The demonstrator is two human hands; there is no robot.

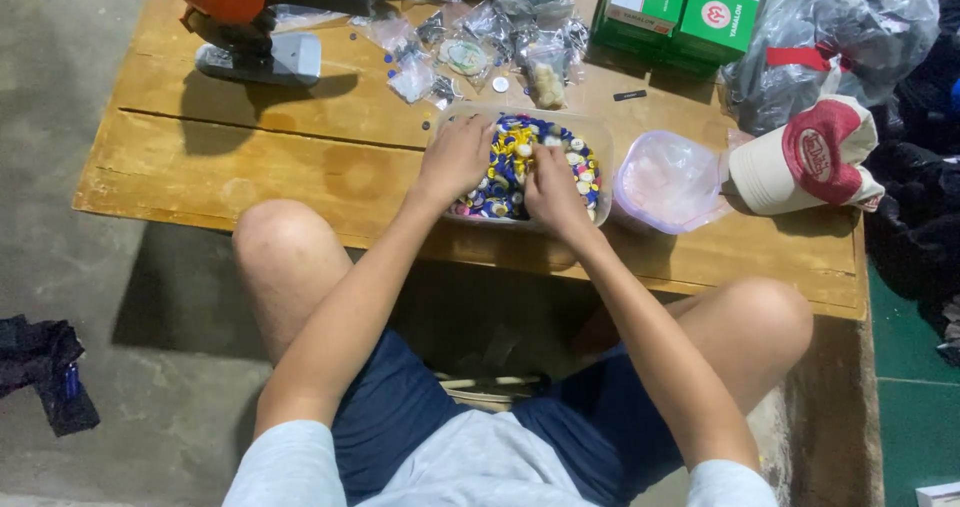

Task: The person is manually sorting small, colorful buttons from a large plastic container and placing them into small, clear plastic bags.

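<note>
A clear plastic tub (602, 137) sits on a low wooden table (270, 157) in front of me, filled with several small round pieces (510, 157) in blue, yellow, white and pink. Both hands are inside the tub. My left hand (455, 157) rests on the left part of the pile with fingers bent down into it. My right hand (552, 189) lies on the middle of the pile, fingertips pinched together among the pieces. Whether either hand holds a piece is hidden by the fingers.
A lidded clear container (668, 179) stands right of the tub, then a red-and-cream cap (805, 157). Behind are small clear bags (470, 42), green boxes (680, 7), a large plastic bag (840, 27) and an orange machine (245, 17). My knees flank the table's near edge.
</note>
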